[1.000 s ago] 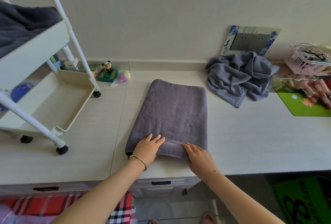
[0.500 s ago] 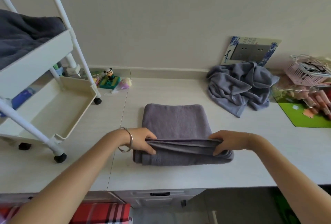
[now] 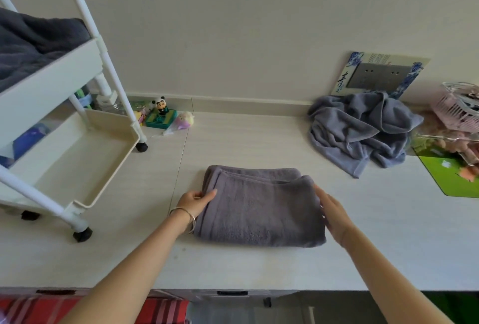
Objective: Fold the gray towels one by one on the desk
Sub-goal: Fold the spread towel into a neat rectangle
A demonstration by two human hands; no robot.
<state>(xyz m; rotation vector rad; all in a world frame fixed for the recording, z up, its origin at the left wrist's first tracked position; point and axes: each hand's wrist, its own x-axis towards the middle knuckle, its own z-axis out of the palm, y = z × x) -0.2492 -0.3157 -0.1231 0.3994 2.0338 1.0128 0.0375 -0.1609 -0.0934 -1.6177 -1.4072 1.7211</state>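
Upper cart tray: a dark gray bundle of cloth point(image 3: 33, 43) fills the top tray of the white wheeled trolley point(image 3: 77, 157) at the far left; whether these are finished towels I cannot tell.
Back edge: a small panda figurine on a green base point(image 3: 161, 111) stands by the wall, well apart from the work.
Left hand: the left hand point(image 3: 194, 202) grips the left edge of the towel, thumb on top and fingers curled at the side.
Towel in hand: the folded purple-gray terry towel point(image 3: 259, 209) lies flat near the front middle of the pale wood-grain desk point(image 3: 259, 266), a compact rectangle with its layered edges towards the wall.
Right hand: the right hand point(image 3: 334, 213) lies with straight fingers against the towel's right edge, touching it and gripping nothing.
Waiting pile: a crumpled blue-gray towel heap point(image 3: 360, 129) sits at the back right, just beside a pink plastic basket point(image 3: 458, 108) and a green mat point(image 3: 456, 176).
Change: a second ago the towel lay long and flat; half a second ago both hands pinched its near edge and lifted it; now that half lies over the far half.
Meaning: this towel looks nearly finished, needing only squaring. The heap is not yet folded, so the task is partway.
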